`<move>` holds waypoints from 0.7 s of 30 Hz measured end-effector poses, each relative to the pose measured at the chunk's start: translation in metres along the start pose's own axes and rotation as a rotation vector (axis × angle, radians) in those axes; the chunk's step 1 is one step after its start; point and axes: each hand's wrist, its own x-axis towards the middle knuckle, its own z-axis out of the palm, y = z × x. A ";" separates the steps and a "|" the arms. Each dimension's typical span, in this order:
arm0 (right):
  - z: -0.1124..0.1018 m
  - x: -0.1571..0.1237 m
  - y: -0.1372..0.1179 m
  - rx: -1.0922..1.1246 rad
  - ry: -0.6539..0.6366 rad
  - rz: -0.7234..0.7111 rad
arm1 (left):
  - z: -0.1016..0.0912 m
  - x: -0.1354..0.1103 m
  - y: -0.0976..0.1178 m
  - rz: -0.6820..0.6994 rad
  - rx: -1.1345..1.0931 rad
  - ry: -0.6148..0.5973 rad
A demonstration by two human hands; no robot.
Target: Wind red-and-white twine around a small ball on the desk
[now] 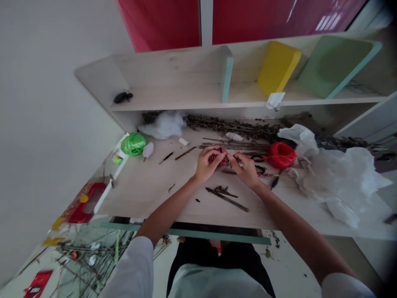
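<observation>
My left hand curls its fingers round a small red-and-dark wrapped bundle above the desk. Thumb and forefinger of my right hand pinch at the bundle's right end; whether a strand lies between them is too small to tell. Right of my hands sits a roll of red plastic twine, from which a strand runs left toward my right hand. Black loops, like scissor handles, show beside that hand, partly hidden. Below the hands lie broken brown twigs.
Long dry stems line the back under the shelf. White fluffy stuffing and a green twine ball are at left. Crumpled white plastic covers the right side. Below the desk's left edge, twigs litter the floor.
</observation>
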 end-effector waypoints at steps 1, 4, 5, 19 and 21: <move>0.000 0.000 0.001 0.007 -0.002 -0.001 | 0.000 -0.001 0.001 0.004 0.025 0.001; 0.001 0.001 0.004 0.028 -0.014 -0.003 | 0.002 -0.003 0.005 0.018 0.084 0.010; 0.001 0.001 0.005 0.034 -0.017 0.002 | 0.002 -0.003 0.006 0.021 0.094 0.009; 0.004 0.000 -0.001 0.070 -0.036 0.067 | 0.008 -0.005 0.003 -0.002 0.075 0.014; 0.003 0.000 -0.003 0.065 -0.031 0.070 | 0.008 -0.005 0.003 -0.008 0.066 0.019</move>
